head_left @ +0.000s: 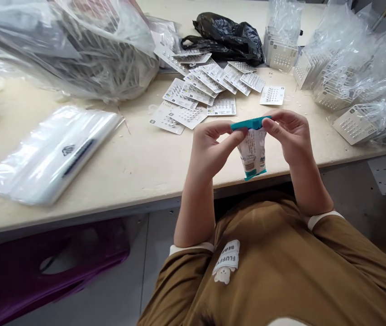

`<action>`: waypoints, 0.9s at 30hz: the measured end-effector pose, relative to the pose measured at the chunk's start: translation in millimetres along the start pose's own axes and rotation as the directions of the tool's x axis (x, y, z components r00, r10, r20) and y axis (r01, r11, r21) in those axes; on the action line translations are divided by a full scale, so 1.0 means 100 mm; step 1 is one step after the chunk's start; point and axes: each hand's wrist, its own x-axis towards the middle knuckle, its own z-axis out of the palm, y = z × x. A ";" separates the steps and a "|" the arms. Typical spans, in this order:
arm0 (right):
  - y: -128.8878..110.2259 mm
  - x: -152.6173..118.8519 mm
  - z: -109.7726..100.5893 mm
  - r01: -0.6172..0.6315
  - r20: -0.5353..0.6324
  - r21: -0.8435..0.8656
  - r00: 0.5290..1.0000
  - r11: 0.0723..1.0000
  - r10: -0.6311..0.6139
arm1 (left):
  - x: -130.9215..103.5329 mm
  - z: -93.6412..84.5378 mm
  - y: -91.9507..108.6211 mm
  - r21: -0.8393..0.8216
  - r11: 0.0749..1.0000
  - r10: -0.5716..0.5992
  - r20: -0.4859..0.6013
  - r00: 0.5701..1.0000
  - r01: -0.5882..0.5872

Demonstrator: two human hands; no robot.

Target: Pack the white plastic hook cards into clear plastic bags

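Note:
A small packet point(253, 151) with teal ends and printed text hangs between my two hands, just above the table's front edge. My left hand point(209, 144) pinches one corner of its teal top strip. At the opposite corner my right hand point(289, 133) pinches the same strip between thumb and fingers. Whether the top is torn cannot be made out. Beyond my hands lie several overlapping white cards point(197, 88) with small shiny studs in rows. One single card point(272, 95) lies apart, just behind my right hand.
A stack of clear plastic bags point(43, 154) lies at left, before a large filled plastic sack point(111, 54). A black plastic bag point(230, 38) sits at the back. Bagged card bundles point(355, 123) crowd the right side. A purple stool point(87, 258) stands below the table point(145, 167).

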 end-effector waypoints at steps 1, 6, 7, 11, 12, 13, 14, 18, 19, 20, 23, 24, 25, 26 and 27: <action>0.02 0.00 0.01 -0.059 -0.005 0.037 0.998 0.998 0.059 | 0.00 0.00 0.00 0.009 1.000 -0.010 0.000 1.000 0.010; 0.07 -0.04 0.10 -0.153 -0.071 0.189 0.983 0.970 0.169 | -0.09 0.10 0.00 0.265 0.946 0.277 -0.357 0.892 -0.188; 0.07 -0.07 0.13 -0.146 -0.091 0.202 0.982 0.968 0.167 | -0.12 0.14 0.01 0.328 0.920 0.337 -0.380 0.861 -0.215; 0.06 -0.16 0.19 -0.118 -0.100 0.150 0.986 0.982 0.134 | -0.23 0.21 0.06 0.453 0.861 0.386 -0.281 0.878 -0.233; 0.05 -0.18 0.19 -0.105 -0.093 0.123 0.989 0.987 0.117 | -0.24 0.21 0.06 0.461 0.857 0.381 -0.264 0.886 -0.231; 0.05 -0.19 0.19 -0.090 -0.085 0.099 0.991 0.991 0.099 | -0.24 0.21 0.07 0.465 0.855 0.378 -0.253 0.890 -0.231; 0.04 -0.20 0.19 -0.077 -0.076 0.080 0.994 0.994 0.083 | -0.24 0.20 0.08 0.470 0.852 0.376 -0.242 0.894 -0.231; 0.01 -0.20 0.17 -0.001 -0.037 0.051 0.999 0.999 0.003 | -0.22 0.15 0.10 0.499 0.829 0.377 -0.162 0.912 -0.253; 0.00 -0.20 0.17 0.021 -0.028 0.043 0.999 0.999 -0.020 | -0.21 0.13 0.10 0.492 0.832 0.369 -0.142 0.918 -0.258; -0.01 -0.20 0.17 0.040 -0.018 0.029 0.999 0.999 -0.039 | -0.21 0.12 0.11 0.475 0.840 0.358 -0.124 0.926 -0.261; -0.02 -0.20 0.16 0.074 0.004 -0.039 0.997 0.997 -0.074 | -0.20 0.07 0.12 0.401 0.881 0.310 -0.089 0.947 -0.251; -0.02 -0.20 0.16 0.083 0.012 -0.058 0.997 0.995 -0.082 | -0.20 0.06 0.13 0.374 0.894 0.295 -0.083 0.952 -0.245; -0.03 -0.20 0.16 0.093 0.020 -0.070 0.996 0.993 -0.092 | -0.19 0.06 0.13 0.351 0.906 0.282 -0.077 0.956 -0.238; -0.03 -0.21 0.15 0.101 0.032 -0.074 0.995 0.992 -0.098 | -0.19 0.05 0.13 0.332 0.915 0.269 -0.075 0.960 -0.230; -0.03 -0.21 0.15 0.105 0.044 -0.072 0.994 0.992 -0.102 | -0.19 0.05 0.13 0.320 0.921 0.261 -0.081 0.962 -0.223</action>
